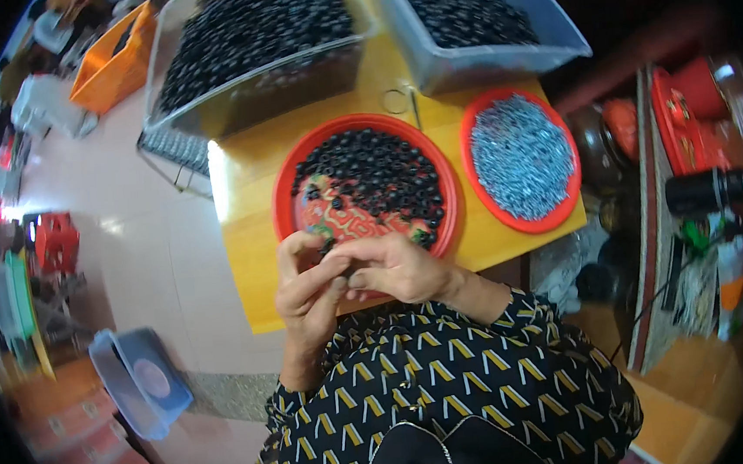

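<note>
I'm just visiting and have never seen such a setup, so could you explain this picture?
There is no robot here, just a person's bare hands. A wide camera on the head looks down, so straight edges bend near the rim. On the yellow table are a round red tray of black pieces and another red tray of silvery pieces. Farther off are two clear bins of dark pieces. The left hand and right hand meet near the first tray; whatever they hold is too hidden to name.
</note>
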The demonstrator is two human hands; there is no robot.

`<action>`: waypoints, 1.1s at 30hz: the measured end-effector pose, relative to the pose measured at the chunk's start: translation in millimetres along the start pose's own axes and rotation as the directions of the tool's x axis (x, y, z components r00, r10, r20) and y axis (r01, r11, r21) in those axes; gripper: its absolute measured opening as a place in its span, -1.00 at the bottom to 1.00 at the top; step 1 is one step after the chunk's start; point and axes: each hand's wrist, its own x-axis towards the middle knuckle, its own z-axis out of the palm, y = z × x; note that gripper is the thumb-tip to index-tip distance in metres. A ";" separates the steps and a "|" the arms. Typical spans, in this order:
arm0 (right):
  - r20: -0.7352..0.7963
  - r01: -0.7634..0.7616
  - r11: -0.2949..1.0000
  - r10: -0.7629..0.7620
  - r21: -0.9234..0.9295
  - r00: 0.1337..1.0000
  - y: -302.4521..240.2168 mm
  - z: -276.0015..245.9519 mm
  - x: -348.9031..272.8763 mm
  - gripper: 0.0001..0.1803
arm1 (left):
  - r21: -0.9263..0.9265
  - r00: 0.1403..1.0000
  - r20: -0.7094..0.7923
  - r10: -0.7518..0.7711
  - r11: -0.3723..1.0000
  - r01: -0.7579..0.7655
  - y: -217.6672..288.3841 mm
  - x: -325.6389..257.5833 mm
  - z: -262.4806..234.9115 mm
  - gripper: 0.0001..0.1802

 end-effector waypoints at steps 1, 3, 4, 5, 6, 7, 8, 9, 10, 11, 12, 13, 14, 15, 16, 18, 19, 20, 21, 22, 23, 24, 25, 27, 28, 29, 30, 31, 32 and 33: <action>-0.014 0.031 0.999 -0.031 0.024 0.999 3.0 1.5 1.0 -0.79 | -0.021 1.000 -0.030 0.005 1.000 -0.006 -5.0 -3.4 2.1 -0.76; -0.034 0.081 0.997 -0.081 0.011 0.996 10.2 2.1 2.8 -0.79 | -0.085 0.997 -0.022 -0.069 0.994 0.067 -6.2 -8.8 7.7 -0.78; -0.031 0.112 0.994 -0.113 -0.008 0.993 11.8 2.5 2.1 -0.79 | -0.142 0.988 -0.037 -0.149 0.980 0.142 -7.3 -12.1 9.7 -0.79; -0.074 0.103 0.994 -0.104 -0.024 0.992 6.7 6.5 0.2 -0.80 | -0.246 0.967 -0.049 -0.252 0.941 0.232 -7.1 -14.2 11.7 -0.63; -0.078 0.107 0.994 -0.109 -0.025 0.991 6.2 7.6 -0.9 -0.80 | -0.246 0.967 -0.044 -0.250 0.941 0.232 -6.5 -14.0 16.5 -0.63; -0.094 0.196 0.934 -0.233 -0.300 0.968 6.1 8.1 -1.7 -0.80 | -0.406 0.962 -0.033 -0.269 0.884 0.233 -3.9 -12.5 25.3 -0.52; -0.067 0.261 0.792 -0.354 -0.552 0.933 4.7 9.9 -1.5 -0.79 | -0.550 0.958 -0.027 -0.285 0.804 0.224 -0.4 -9.3 30.1 -0.40; -0.097 0.297 0.787 -0.409 -0.541 0.907 1.1 13.1 -0.8 -0.79 | -0.434 0.982 0.023 -0.187 0.883 0.178 -6.5 -9.1 28.0 -0.20; -0.090 0.302 0.785 -0.411 -0.540 0.907 1.5 12.0 0.4 -0.79 | -0.431 0.983 0.018 -0.183 0.885 0.173 -2.6 -5.5 28.9 -0.20; -0.061 0.367 0.714 -0.496 -0.596 0.866 5.7 9.0 1.6 -0.79 | -0.374 0.982 0.064 -0.177 0.908 0.188 2.8 -1.3 30.6 -0.16; -0.025 0.424 0.634 -0.574 -0.647 0.819 9.9 5.6 3.0 -0.78 | -0.314 0.979 0.110 -0.174 0.928 0.200 5.5 1.4 31.7 -0.13; -0.003 0.468 0.586 -0.626 -0.662 0.780 13.3 2.3 5.8 -0.79 | -0.305 0.982 0.108 -0.155 0.935 0.181 -0.6 -0.5 31.3 -0.13; -0.004 0.468 0.586 -0.627 -0.661 0.779 12.0 0.8 6.3 -0.79 | -0.305 0.982 0.110 -0.154 0.935 0.181 -0.1 -0.8 31.1 -0.13; 0.030 0.478 0.546 -0.637 -0.688 0.770 9.9 -0.8 6.2 -0.80 | -0.259 0.971 0.095 -0.221 0.936 0.238 1.1 -1.3 31.5 -0.20; 0.063 0.488 0.505 -0.645 -0.712 0.761 8.8 -2.0 6.5 -0.81 | -0.214 0.955 0.076 -0.286 0.931 0.296 1.5 -1.3 32.3 -0.27; 0.042 0.480 0.528 -0.641 -0.701 0.766 8.9 -2.6 7.9 -0.82 | -0.243 0.947 0.044 -0.319 0.916 0.320 1.7 -0.2 37.3 -0.33; 0.019 0.469 0.550 -0.635 -0.691 0.772 9.4 -2.8 8.5 -0.83 | -0.276 0.936 0.014 -0.352 0.898 0.342 1.4 0.1 38.5 -0.38; 0.024 0.469 0.548 -0.633 -0.692 0.774 9.1 -3.2 8.4 -0.83 | -0.280 0.936 0.010 -0.351 0.898 0.339 -0.4 -0.7 37.9 -0.38; 0.006 0.445 0.550 -0.624 -0.707 0.781 9.6 -3.5 8.6 -0.84 | -0.242 0.929 0.009 -0.369 0.901 0.360 -3.8 -2.3 35.7 -0.41; -0.011 0.420 0.551 -0.615 -0.722 0.788 10.1 -4.2 8.7 -0.85 | -0.204 0.922 0.008 -0.387 0.902 0.381 -5.4 -3.1 35.0 -0.44; -0.006 0.421 0.550 -0.613 -0.721 0.790 12.1 -5.6 9.3 -0.85 | -0.206 0.922 0.001 -0.387 0.902 0.379 -4.2 -2.7 36.1 -0.44; -0.004 0.439 0.552 -0.625 -0.709 0.780 14.3 -7.1 9.9 -0.85 | -0.226 0.913 0.001 -0.407 0.890 0.397 -1.8 -1.4 38.3 -0.44; -0.002 0.456 0.554 -0.637 -0.696 0.771 15.3 -8.1 10.4 -0.86 | -0.246 0.904 -0.001 -0.427 0.876 0.414 -0.8 -0.5 40.4 -0.44; 0.002 0.449 0.564 -0.621 -0.693 0.784 8.4 -6.7 8.0 -0.87 | -0.278 0.903 0.019 -0.429 0.865 0.417 -2.4 -0.3 40.5 -0.42; -0.003 0.437 0.574 -0.608 -0.692 0.794 3.5 -6.6 5.5 -0.88 | -0.309 0.902 0.049 -0.429 0.852 0.422 -4.6 -0.3 40.3 -0.40; -0.026 0.397 0.614 -0.562 -0.682 0.826 -1.5 -5.8 3.8 -0.88 | -0.346 0.919 0.050 -0.391 0.857 0.383 -8.4 -1.7 38.1 -0.36; -0.048 0.315 0.693 -0.450 -0.649 0.892 -2.0 -11.4 -0.1 -0.87 | -0.335 0.919 0.033 -0.393 0.862 0.381 -6.9 -0.2 37.7 -0.36; -0.109 0.266 0.683 -0.453 -0.680 0.885 -6.4 -12.7 -2.8 -0.85 | -0.435 0.922 0.005 -0.388 0.829 0.352 -4.4 1.5 38.6 -0.38; -0.177 0.210 0.671 -0.460 -0.712 0.870 -13.8 -15.8 -7.1 -0.82 | -0.532 0.924 -0.013 -0.382 0.785 0.317 -5.5 4.1 39.0 -0.40; -0.198 0.195 0.635 -0.493 -0.747 0.848 -24.2 -24.2 -11.5 -0.81 | -0.455 0.933 -0.001 -0.360 0.831 0.321 -12.2 5.1 31.0 -0.47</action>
